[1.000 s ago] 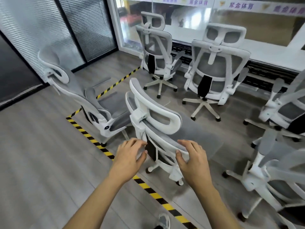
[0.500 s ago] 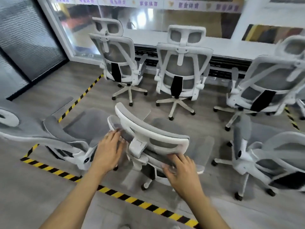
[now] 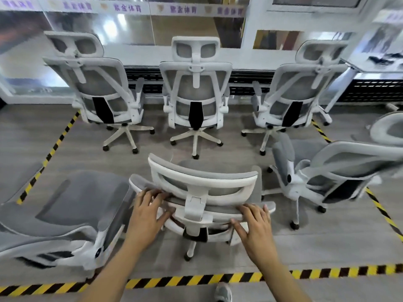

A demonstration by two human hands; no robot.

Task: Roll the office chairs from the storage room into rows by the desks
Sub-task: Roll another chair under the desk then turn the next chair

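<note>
A white-framed office chair with grey mesh (image 3: 202,184) stands right in front of me, its back towards me. My left hand (image 3: 150,211) grips the top edge of its backrest on the left. My right hand (image 3: 254,223) grips the same edge on the right. Three like chairs stand in a row beyond it, facing the long white desk (image 3: 135,54): a left chair (image 3: 98,90), a middle chair (image 3: 195,88) and a right chair (image 3: 292,92).
Another chair (image 3: 65,216) stands close on my left and one (image 3: 331,171) on my right, both turned sideways. Yellow-black floor tape (image 3: 196,279) runs across near my feet and up both sides. A glass wall rises behind the desk.
The held chair has swung round to face the desk row squarely, and my view has turned right with it. Both hands stay on its backrest.
</note>
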